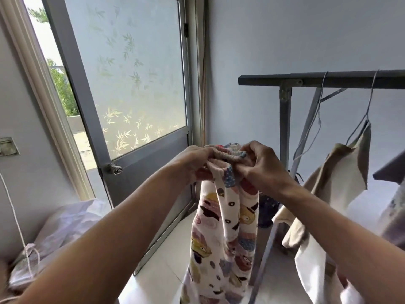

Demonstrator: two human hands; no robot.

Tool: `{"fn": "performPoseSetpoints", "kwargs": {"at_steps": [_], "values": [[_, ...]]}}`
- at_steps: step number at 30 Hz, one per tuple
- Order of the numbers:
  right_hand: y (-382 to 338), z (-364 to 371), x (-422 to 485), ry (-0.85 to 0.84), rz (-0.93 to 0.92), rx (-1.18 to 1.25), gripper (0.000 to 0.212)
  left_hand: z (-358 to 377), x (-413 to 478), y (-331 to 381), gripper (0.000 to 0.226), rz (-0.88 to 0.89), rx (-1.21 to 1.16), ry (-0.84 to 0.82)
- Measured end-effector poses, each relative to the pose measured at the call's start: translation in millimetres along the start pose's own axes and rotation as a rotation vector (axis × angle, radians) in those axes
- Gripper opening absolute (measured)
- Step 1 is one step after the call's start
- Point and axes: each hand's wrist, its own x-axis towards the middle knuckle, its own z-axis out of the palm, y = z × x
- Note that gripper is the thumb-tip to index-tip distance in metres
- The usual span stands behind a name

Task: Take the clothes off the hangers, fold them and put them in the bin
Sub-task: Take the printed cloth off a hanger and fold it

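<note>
1) white cotton garment with a multicoloured cartoon print and a ribbed elastic waistband (223,227): held in the air by both hands, off any hanger. The waistband was bunched between them and the rest hung straight down below them.
2) left hand (192,164): fingers curled, pinching the left end of the bunched waistband.
3) right hand (262,170): fingers curled, pinching the right end of the same waistband. It was close beside the left hand.
4) grey metal clothes rack (328,79): to the right of the right hand, its bar higher than both hands.
5) thin wire hangers (366,122): two, hooked on that bar.
6) beige cloth garment (337,176): hung on one hanger, right of the right hand.
7) grey garment (392,172): further right, cut off by the edge.
8) dark blue speckled object (267,212): below the right hand, behind the printed garment, mostly hidden; kind could not be told.
9) grey metal-framed door with frosted bamboo-patterned glass (135,84): beyond the left hand, swung open.
10) crumpled white plastic bag (65,227): below and left of the left forearm.
</note>
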Motion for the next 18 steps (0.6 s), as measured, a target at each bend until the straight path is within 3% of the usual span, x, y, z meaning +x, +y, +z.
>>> {"fn": "performPoseSetpoints", "kwargs": {"at_steps": [4,7,11,13,16,18], "values": [[-10.0,4.8,-10.5,-0.125,0.069,0.259,0.043,-1.0,-2.3,3.0,0.029,0.024,-0.084,0.060],[-15.8,13.4,-18.7,-0.188,-0.006,0.190,0.070,-5.0,-8.0,6.0,0.031,0.017,-0.165,0.039],[-15.9,30.3,-14.7,-0.002,0.027,0.228,0.043,-6.8,-18.3,11.2,0.020,0.047,-0.309,0.048],[-17.8,29.3,-7.7,0.040,0.064,0.285,0.031,-15.0,-20.7,8.2,0.019,0.121,-0.247,0.097],[-17.0,22.6,5.9,0.043,0.142,0.337,0.026,-37.8,-15.3,-11.8,0.072,0.287,0.181,0.123],[-17.7,18.2,13.1,0.038,0.185,0.361,0.023,-47.4,-10.5,-33.2,0.095,0.329,0.296,-0.007]]}}
